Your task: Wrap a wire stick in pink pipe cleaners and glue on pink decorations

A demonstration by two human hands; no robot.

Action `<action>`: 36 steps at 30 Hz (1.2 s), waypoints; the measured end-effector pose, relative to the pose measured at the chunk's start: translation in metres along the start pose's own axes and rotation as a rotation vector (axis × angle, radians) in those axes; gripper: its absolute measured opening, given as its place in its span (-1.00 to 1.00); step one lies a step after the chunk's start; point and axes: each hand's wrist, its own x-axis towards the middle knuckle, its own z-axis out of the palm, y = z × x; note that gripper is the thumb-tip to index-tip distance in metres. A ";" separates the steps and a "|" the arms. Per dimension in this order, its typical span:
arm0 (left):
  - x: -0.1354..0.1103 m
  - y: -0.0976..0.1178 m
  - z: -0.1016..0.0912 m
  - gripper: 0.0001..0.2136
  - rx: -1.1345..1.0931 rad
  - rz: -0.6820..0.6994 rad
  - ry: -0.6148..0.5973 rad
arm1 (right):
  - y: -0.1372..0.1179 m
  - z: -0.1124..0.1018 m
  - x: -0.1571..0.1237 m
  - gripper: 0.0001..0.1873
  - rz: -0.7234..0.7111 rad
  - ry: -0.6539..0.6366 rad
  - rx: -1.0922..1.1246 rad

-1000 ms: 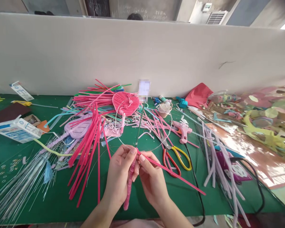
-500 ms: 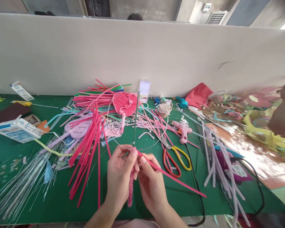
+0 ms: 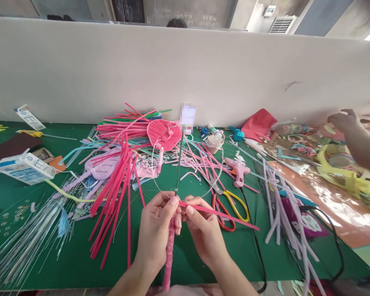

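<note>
Two closed pinches by the table's (image 3: 111, 277) near edge: left hand (image 3: 156, 226) seemingly steadying wrapped rod (image 3: 169, 253), right hand (image 3: 205, 228) tensioning pink strip (image 3: 230, 216).

Writing (image 3: 208, 19) on back wall (image 3: 197, 8), print (image 3: 21, 174) on carton (image 3: 33, 165) and purple packet (image 3: 291, 211): none readable.

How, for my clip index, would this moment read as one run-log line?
left hand: grips wrapped stick | right hand: pinches pink strip | nearby: scissors, glue gun
</note>
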 end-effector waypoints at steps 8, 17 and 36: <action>-0.012 0.004 0.000 -0.72 0.066 -0.090 -0.105 | -0.025 -0.012 0.009 -0.83 0.041 -0.144 -0.071; -0.016 -0.010 -0.015 -0.67 0.049 -0.202 -0.276 | -0.042 -0.021 0.014 -0.67 0.254 -0.289 -0.185; -0.015 -0.017 -0.021 -0.68 0.039 -0.316 -0.408 | -0.059 -0.015 0.019 -0.64 0.425 -0.387 -0.193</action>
